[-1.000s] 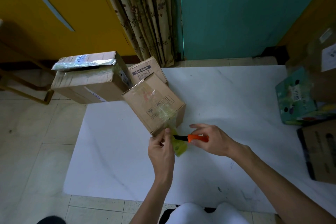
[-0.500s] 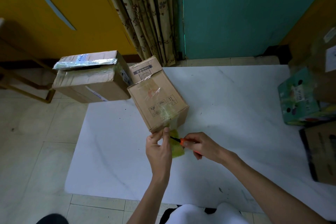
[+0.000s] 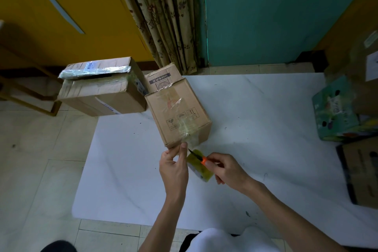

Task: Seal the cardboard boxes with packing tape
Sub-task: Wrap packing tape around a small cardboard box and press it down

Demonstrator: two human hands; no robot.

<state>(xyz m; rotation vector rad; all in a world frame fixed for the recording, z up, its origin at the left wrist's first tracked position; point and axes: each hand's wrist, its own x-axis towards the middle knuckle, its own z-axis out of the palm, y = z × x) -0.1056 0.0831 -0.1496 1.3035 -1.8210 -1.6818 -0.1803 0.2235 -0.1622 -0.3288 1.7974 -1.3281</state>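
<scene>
Two hands at six o'clock: left hand [image 3: 173,168] fingers pinch thin, clingy tape [image 3: 191,140] off a light, stiff box [image 3: 177,111], right hand [image 3: 225,168] closed around an orange knife [image 3: 199,157].

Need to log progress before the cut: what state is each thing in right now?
Small cardboard box: closed, clear tape over its top, strip trailing off the near edge.
Tape roll: hanging below the box edge, uncut.
Orange-handled cutter: in the right hand, blade at the tape.
Left hand: fingers pinching the tape at the box corner.
Large cardboard box: taped, top flap partly lifted.
</scene>
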